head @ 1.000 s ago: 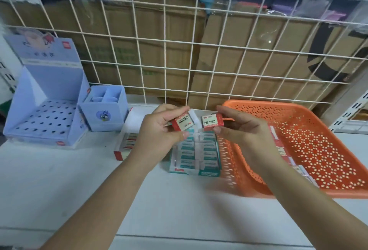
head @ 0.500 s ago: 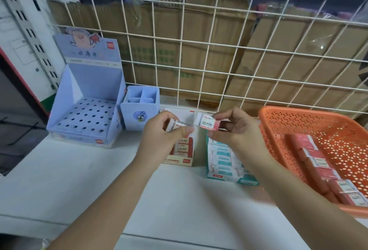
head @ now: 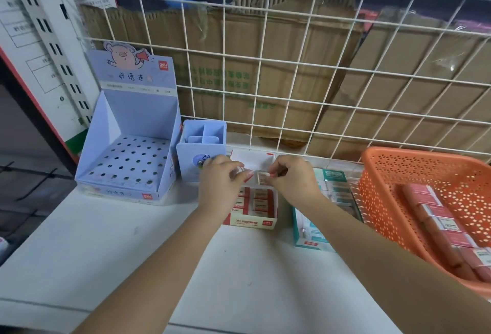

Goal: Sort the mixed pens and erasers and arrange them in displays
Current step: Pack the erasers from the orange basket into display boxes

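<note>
Head view looks down on a red-and-white eraser pinched between the thumb and curled fingers of the right hand, held just above the rear of an open red display box. The left hand is close beside it, its fingertips clamped on a second eraser, which is too blurred to read. Both hands hover over the box, where rows of matching red-sleeved erasers already lie side by side. Just to the right of that box stands a teal display box filled with teal-sleeved erasers and partly hidden by the right forearm. Further right, an orange perforated basket holds loose red erasers lying in a line along its floor. To the left of the red box sits a small blue compartment holder, and beside that a larger blue pen display with a punched base and a cartoon pig on its header card. Everything rests on a white shelf. Behind it rises a white wire grid, with brown cardboard boxes stacked beyond it.
</note>
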